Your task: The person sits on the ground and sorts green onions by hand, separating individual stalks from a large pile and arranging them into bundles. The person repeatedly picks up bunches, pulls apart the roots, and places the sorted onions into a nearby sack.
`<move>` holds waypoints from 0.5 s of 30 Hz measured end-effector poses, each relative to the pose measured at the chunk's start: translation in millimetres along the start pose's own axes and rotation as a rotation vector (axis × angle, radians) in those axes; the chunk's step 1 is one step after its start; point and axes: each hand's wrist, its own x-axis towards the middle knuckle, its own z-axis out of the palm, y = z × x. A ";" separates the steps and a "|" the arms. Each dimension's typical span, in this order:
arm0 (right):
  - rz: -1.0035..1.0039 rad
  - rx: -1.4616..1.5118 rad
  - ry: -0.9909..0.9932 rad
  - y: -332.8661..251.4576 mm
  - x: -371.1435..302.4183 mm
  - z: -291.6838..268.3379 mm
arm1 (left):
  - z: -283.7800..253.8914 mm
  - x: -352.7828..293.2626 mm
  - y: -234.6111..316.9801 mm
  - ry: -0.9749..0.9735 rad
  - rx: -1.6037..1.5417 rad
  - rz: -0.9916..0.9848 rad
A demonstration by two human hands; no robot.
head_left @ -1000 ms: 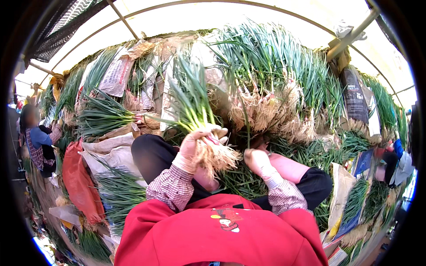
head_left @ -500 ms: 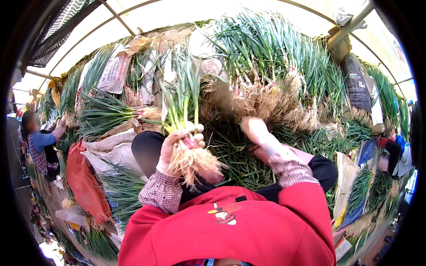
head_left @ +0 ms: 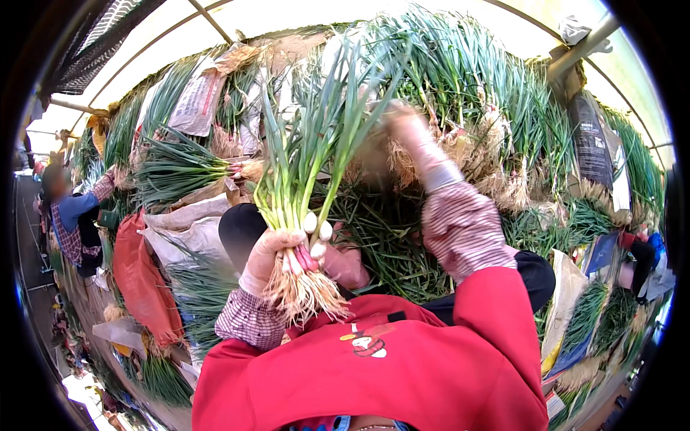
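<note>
Upright in front of my chest is a bunch of green onions (head_left: 305, 179), with long green leaves, pink and white lower stems and a beard of pale roots hanging down. My left hand (head_left: 272, 253) is closed around its lower stems, and white coverings show on the fingertips. My right hand (head_left: 404, 121) is stretched forward beside the upper leaves of the bunch, close to the roots of the large onion pile (head_left: 449, 79). Motion smears its fingers, so whether they hold anything is unclear.
Loose green leaves (head_left: 388, 248) cover the ground between my legs. More onions (head_left: 180, 167) lie at left, near a red sack (head_left: 146, 269) and white sacks (head_left: 188, 233). Another person (head_left: 72, 219) is at the far left. A dark bag (head_left: 589, 147) leans among onions at right.
My right hand has moved forward and up from above the loose leaves toward the pile. The bunch in my left hand now shows more fully, its leaves spread higher and to the right.
</note>
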 end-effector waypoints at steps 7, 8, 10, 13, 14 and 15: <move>-0.053 0.813 0.437 32.1 -70.2 -92.5 | 16.0 0.3 2.0 0.111 0.462 -0.136; -0.086 0.564 0.266 -19.0 -76.9 -79.5 | 18.7 2.3 -3.2 0.103 0.462 -0.133; -0.080 0.055 -0.080 -90.9 -73.4 -45.5 | 25.5 2.6 -11.6 0.097 0.487 -0.142; -0.049 -0.174 -0.013 -53.5 -51.9 -40.3 | 34.3 -3.1 -14.5 0.090 0.534 -0.128; -0.061 0.052 0.131 -24.8 -45.4 -48.5 | 25.5 -7.4 -19.8 0.095 0.474 -0.035; -0.096 0.256 0.273 6.5 -40.7 -57.6 | 26.8 -12.4 -12.1 0.113 0.474 -0.085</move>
